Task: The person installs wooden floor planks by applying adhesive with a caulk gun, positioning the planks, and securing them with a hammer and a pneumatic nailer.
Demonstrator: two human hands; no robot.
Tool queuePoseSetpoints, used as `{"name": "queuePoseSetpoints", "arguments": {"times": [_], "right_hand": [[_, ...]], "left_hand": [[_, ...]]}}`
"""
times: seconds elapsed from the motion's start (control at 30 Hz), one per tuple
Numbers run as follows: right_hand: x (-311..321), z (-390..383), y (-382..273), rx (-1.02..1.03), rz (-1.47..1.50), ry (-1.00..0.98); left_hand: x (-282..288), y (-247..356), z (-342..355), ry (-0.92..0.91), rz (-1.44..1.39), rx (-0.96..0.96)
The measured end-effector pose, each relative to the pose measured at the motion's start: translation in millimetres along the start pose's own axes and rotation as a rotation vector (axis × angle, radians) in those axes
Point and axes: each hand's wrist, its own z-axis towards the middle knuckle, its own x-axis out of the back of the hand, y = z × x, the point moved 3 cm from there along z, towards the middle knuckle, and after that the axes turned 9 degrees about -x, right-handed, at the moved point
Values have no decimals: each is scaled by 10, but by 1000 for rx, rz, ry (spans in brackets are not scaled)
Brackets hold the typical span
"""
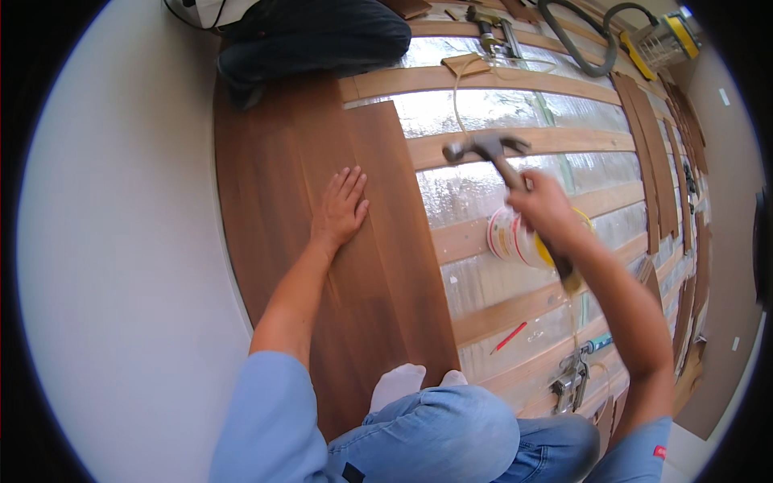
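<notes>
My left hand [342,209] lies flat on the brown wooden floorboards [378,274], its fingers stretched out. In my right hand [543,205] is a claw hammer [489,147], gripped around its handle and raised to the right of the boards' edge. The hammer's head points away from me, and its handle end sticks out below my wrist. Behind my right hand and forearm, a white bucket [515,239] with a yellow rim stands partly hidden among the joists. A red pencil [509,338] rests nearer to me on the silvery foil.
Pale wooden joists [531,141] cross the foil sheeting [475,113] on the right. A nail gun [572,378] lies near my knees. At the far side are another person's dark-trousered leg [322,40] and a yellow vacuum [660,44]. A white wall [129,241] borders the left.
</notes>
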Motion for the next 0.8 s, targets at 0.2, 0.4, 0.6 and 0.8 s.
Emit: {"name": "queuePoseSetpoints", "arguments": {"times": [0.2, 0.4, 0.6, 0.8], "right_hand": [[-158, 2088, -1106, 126, -356, -22], [-645, 3211, -1128, 95, -265, -63], [-1169, 3323, -1203, 285, -446, 58], [-1767, 2641, -1251, 440, 32, -59]], "left_hand": [[2, -85, -24, -31, -75, 68], [16, -135, 58, -67, -189, 120], [64, -172, 130, -97, -224, 149], [88, -208, 67, -115, -231, 183]]}}
